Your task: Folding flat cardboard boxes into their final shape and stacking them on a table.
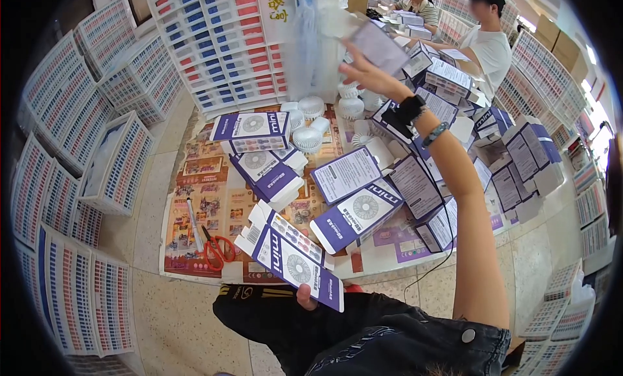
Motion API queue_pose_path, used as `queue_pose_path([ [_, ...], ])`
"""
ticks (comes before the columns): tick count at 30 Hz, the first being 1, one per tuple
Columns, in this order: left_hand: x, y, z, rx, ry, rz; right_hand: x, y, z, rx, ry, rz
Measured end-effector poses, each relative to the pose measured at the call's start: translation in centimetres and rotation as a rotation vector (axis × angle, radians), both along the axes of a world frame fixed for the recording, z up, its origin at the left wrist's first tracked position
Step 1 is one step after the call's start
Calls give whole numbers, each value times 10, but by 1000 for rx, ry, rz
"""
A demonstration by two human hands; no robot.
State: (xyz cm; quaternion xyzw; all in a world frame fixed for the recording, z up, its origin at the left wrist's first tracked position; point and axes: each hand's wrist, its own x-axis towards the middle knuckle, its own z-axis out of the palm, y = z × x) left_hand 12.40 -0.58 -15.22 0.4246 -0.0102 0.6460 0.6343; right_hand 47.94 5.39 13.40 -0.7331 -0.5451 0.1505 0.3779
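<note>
The left hand (pixel 306 298) clasps an open-flapped carton (pixel 278 252) near its lower end, a grip best kept light to spare the walls; the right hand (pixel 367 74) is too blurred to tell.

The left hand (pixel 306 299) is gripping low down; the right arm (pixel 478 246) is pointing well forward, the right hand (pixel 368 75) angling left.

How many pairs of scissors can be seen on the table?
1: the red-handled scissors lie on the table, left of the box in the left hand. More may be hidden.
</note>
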Motion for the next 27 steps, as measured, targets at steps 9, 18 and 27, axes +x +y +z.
queue_pose_path([
  [9,-15,-6,67,-314,25,-153,11,-27,11,24,140,-168],
  [18,-16,-7,80,-386,30,-250,6,-51,-3,-233,-522,180],
  [27,-22,-9,69,-406,55,-317,13,12,-73,-728,-1037,-218],
])
